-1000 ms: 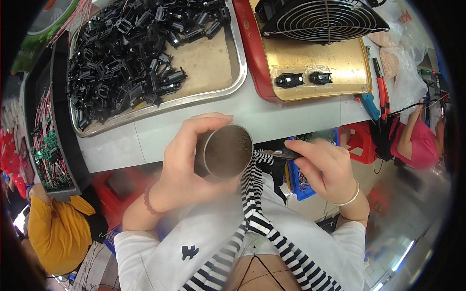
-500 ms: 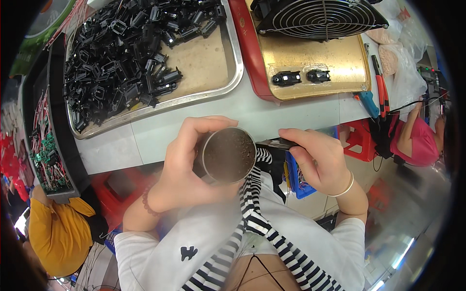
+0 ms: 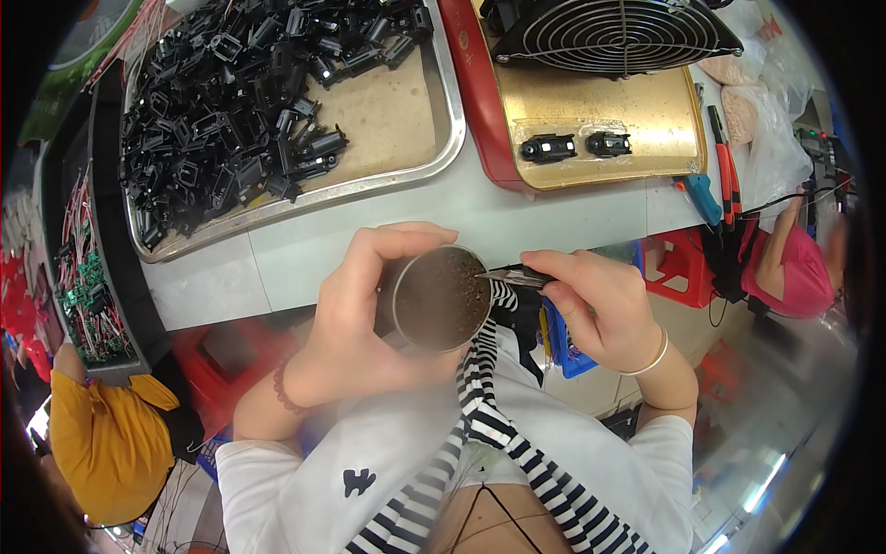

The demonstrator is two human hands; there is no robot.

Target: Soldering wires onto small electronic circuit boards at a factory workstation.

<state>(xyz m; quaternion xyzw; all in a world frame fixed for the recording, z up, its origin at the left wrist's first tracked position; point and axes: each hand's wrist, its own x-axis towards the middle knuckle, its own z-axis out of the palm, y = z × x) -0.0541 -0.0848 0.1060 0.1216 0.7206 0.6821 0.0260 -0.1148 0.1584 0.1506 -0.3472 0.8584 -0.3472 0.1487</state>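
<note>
My left hand (image 3: 355, 323) curls around a round cup (image 3: 434, 346) with a thin rim, held in front of my chest. Its inside looks dark brown, with crumb-like bits (image 3: 468, 277) along the right side; haze blurs part of it. In my right hand (image 3: 604, 305), thumb and fingers pinch a slim tool (image 3: 517, 276) with a pointed silvery end and a dark grip. Its tip overlaps the cup's right rim from above; contact cannot be made out. Whether it is a knife or tweezers is unclear.
A metal tray (image 3: 369, 189) heaped with black plastic housings stands beyond my left hand. A red-edged gold tray (image 3: 646, 106) bears two black housings (image 3: 548, 148) and a fan with a round guard (image 3: 618, 37). Red-handled pliers (image 3: 724, 180) lie right. Co-workers sit at both sides.
The tool's tip has moved from beside the cup's right rim to over it, showing more of its pointed end. The cup and my left hand have shifted slightly right.
</note>
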